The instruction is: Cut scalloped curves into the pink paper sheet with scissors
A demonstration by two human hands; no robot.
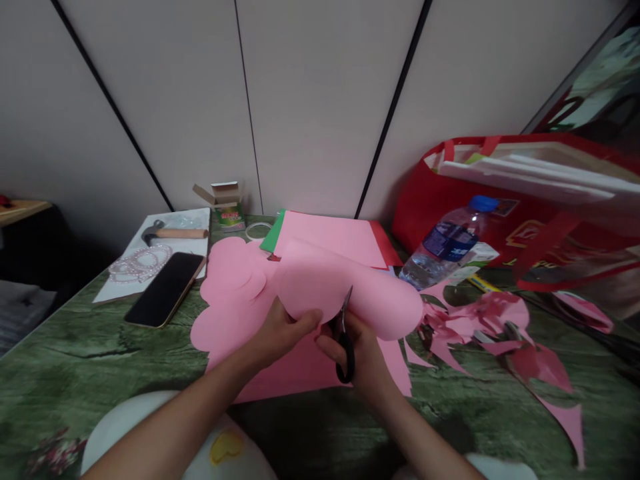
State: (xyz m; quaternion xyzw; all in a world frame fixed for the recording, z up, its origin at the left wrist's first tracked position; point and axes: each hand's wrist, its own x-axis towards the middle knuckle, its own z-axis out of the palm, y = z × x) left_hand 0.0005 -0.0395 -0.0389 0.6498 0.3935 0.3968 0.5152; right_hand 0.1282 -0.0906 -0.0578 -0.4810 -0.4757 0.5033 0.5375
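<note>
My left hand (pixel 287 333) pinches the lower edge of a curled sheet of pink paper (pixel 315 277), thumb on top. In my right hand (pixel 363 347) is a pair of scissors (pixel 345 347) with black handles. The blades stand at the paper's edge, pointing up and away, just right of my left thumb. Part of the lower blade is hidden behind the paper. Beneath my hands lie more pink sheets (pixel 280 383). To the left, rounded pink cutouts (pixel 227 267) overlap in a pile.
At left are a phone (pixel 165 290), a hammer (pixel 175 232) and beads (pixel 143 263). A small opened box (pixel 229 210) stands behind. Pink scraps (pixel 475 320), a leaning water bottle (pixel 445 240) and a red bag (pixel 420 187) are at right. A wall (pixel 315 100) closes the back.
</note>
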